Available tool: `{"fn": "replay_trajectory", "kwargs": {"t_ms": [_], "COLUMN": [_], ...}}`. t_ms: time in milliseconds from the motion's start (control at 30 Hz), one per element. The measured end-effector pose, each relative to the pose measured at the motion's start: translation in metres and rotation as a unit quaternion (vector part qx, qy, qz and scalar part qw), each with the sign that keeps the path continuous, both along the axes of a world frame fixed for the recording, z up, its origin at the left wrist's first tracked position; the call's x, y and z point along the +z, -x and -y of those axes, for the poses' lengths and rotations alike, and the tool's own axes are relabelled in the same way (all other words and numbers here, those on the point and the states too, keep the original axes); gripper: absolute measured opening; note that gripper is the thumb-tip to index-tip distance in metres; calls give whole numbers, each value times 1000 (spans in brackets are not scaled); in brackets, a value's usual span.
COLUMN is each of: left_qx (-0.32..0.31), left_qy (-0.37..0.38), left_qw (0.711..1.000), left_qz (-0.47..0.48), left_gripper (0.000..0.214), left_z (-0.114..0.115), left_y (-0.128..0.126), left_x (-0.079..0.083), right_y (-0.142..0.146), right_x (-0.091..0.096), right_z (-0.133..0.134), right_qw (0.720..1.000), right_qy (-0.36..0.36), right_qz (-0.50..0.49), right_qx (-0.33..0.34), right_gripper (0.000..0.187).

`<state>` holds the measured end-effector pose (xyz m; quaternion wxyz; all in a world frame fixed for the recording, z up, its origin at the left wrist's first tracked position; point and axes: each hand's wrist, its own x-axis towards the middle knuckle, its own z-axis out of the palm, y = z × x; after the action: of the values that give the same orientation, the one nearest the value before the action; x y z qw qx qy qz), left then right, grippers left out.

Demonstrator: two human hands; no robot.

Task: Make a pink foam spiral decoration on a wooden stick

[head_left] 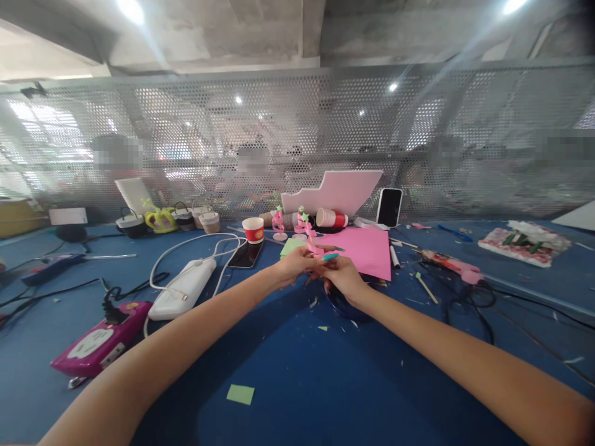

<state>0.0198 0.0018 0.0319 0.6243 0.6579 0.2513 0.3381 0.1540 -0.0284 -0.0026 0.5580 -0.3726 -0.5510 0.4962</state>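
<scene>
Both my arms reach forward over a blue table point(297, 378). My left hand point(297, 265) and my right hand point(341, 274) meet at the table's middle, fingers pinched together on a small pink paper strip point(320, 251) with a teal bit at its end. A pink paper sheet point(365, 249) lies just behind the hands. Two small pink spiral paper figures point(290, 225) with green tops stand behind that. A dark round object lies partly hidden under my right wrist.
A white power bank point(183, 288) with cables and a black phone point(245, 254) lie left. A magenta box point(100, 344), a red paper cup point(253, 230), a pink glue gun point(453, 265), a white foam cutout point(332, 192) and a green paper scrap point(240, 394) surround me. People sit behind a perforated screen.
</scene>
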Motion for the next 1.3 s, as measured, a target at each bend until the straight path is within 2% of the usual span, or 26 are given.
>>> {"fn": "replay_trajectory", "kwargs": {"t_ms": [100,200,367,533,700,967,1133,1300], "left_qx": [2,5,-41,26,57,30,64,96], "left_qy": [16,20,15,42,51,64,44,47], "left_qw": [1000,1000,995,990,988,982,985,984], "left_qz": [-7,9,87,135,136,173,156,143], "left_gripper": [38,48,57,36,24,26,37,36], "left_z": [-4,-5,-14,-30,-32,-36,-34,-34], "left_y": [1,3,16,28,28,34,34,29], "left_x": [-2,-1,5,8,7,6,7,4], "right_y": [-1,-2,-3,-3,-3,-3,-3,-2], "right_x": [-1,-1,0,1,1,1,1,1], "right_z": [-1,-1,-1,-1,-2,-2,-2,-1], "right_qw": [1000,1000,999,999,1000,1000,999,999], "right_qy": [3,9,28,26,26,6,2,-2], "right_qz": [-9,-17,-35,-24,-13,-2,5,17], "right_qx": [-4,9,5,7,9,30,39,38], "right_gripper": [35,37,36,33,33,33,33,32]}}
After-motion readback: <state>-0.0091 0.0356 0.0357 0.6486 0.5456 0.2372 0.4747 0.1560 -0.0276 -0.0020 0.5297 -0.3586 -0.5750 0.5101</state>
